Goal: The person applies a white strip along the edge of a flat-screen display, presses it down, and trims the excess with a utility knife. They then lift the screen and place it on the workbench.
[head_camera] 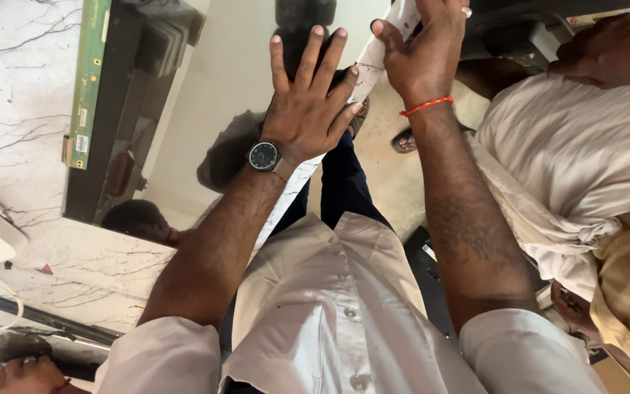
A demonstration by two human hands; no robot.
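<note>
Film half peeled off glossy panel, top centre; right hand pinching it, left hand fingers spread flat on panel.

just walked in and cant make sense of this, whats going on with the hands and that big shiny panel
A person in a white shirt presses the left hand, fingers spread, flat on a large glossy panel. The right hand, a red thread at its wrist, grips a pale strip at the panel's edge. A green circuit strip runs along the panel's far side. Another person in a white garment stands close by.
</note>
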